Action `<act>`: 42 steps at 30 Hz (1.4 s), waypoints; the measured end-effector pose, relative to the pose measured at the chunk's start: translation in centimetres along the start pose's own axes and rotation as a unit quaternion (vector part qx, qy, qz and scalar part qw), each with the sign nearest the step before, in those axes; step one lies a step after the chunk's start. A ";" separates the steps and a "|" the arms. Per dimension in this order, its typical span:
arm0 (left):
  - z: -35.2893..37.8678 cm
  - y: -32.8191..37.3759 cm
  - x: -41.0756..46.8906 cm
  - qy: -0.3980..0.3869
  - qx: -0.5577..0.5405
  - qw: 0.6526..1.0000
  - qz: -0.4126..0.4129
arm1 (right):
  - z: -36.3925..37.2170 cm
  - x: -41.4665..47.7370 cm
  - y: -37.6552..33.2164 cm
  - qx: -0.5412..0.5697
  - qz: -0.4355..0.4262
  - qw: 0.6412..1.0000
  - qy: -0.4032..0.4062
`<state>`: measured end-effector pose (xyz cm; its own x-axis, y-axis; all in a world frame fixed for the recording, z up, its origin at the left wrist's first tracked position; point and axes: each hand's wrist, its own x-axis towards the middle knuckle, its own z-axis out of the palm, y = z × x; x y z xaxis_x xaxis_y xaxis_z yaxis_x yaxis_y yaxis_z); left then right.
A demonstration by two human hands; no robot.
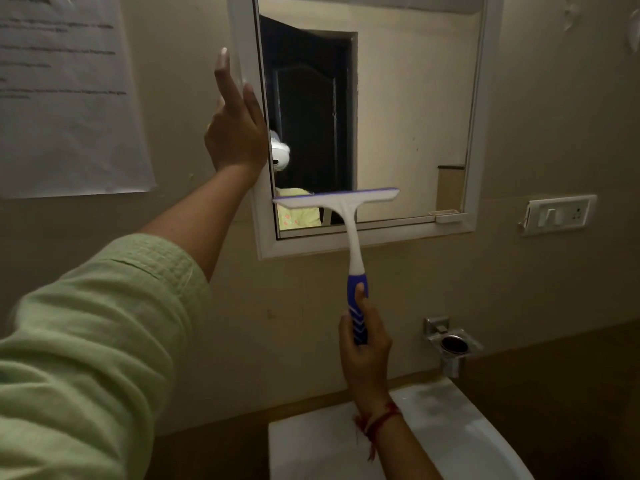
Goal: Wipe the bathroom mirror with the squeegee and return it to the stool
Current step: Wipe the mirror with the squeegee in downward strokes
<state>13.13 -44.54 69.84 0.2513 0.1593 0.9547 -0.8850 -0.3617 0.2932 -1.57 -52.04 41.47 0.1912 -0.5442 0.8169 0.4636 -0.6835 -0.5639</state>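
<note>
The bathroom mirror hangs on the wall in a white frame, reflecting a dark doorway. A squeegee with a white head and a blue handle is held upright, its blade lying across the lower part of the glass. My right hand grips the blue handle from below. My left hand rests with straight fingers on the mirror's left frame edge. The stool is out of view.
A white sink sits below the mirror. A chrome holder is fixed to the wall at the right, with a switch plate above it. A printed paper sheet hangs on the wall at the left.
</note>
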 end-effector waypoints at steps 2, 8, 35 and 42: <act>0.0 0.0 0.0 -0.003 0.003 1.000 -0.001 | -0.1 -2.4 0.8 -0.017 0.013 1.000 -0.008; 0.0 -0.1 0.1 -0.012 0.000 1.000 -0.001 | 0.5 -1.0 -0.7 0.001 0.025 1.000 0.000; -0.1 -0.2 0.2 -0.006 0.004 1.000 -0.003 | -0.4 -4.0 1.8 -0.074 0.022 0.996 -0.037; 0.0 -0.1 0.2 0.001 -0.026 1.000 -0.014 | -0.5 4.7 -4.5 0.024 -0.099 0.992 0.072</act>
<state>13.32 -44.49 69.98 0.2762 0.1700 0.9459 -0.8967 -0.3085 0.3173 -3.17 -51.73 47.75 -0.0326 -0.4677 0.8833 0.5209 -0.7622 -0.3843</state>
